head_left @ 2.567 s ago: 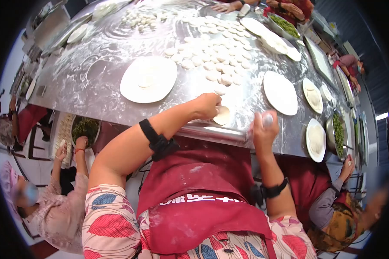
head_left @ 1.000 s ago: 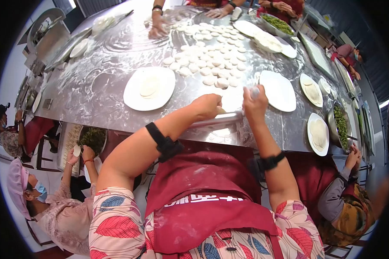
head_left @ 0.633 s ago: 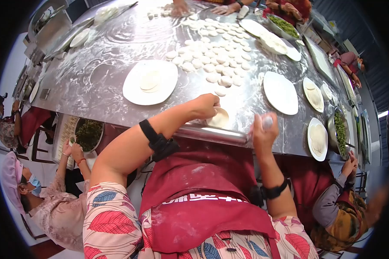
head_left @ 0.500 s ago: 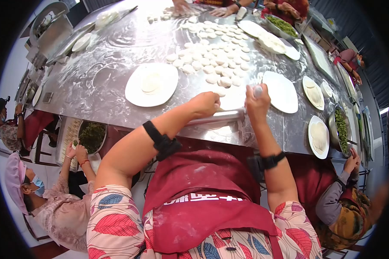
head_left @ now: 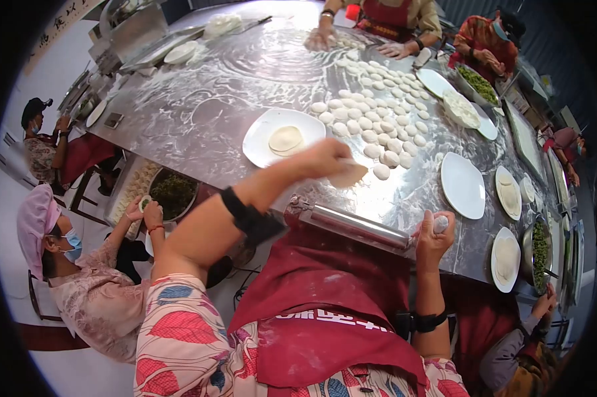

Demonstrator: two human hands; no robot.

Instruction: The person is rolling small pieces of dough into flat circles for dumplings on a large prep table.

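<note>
My left hand is raised over the metal table, closed on the edge of a thin round dough wrapper that hangs from the fingers. My right hand grips the right handle of a steel rolling pin, which lies at the table's near edge; nobody holds its left end. Beyond my left hand, a white plate carries a flat wrapper. Many small flattened dough pieces are spread past the pin. An empty white plate sits to the right.
Two plates with wrappers and a bowl of green filling are at the right. On the left, a masked co-worker holds a wrapper beside another bowl of filling. Other people stand across the floured table.
My left hand has let go of the rolling pin and lifted a wrapper toward the plate. The pin has moved nearer my apron, with my right hand on its handle. The view has shifted.
</note>
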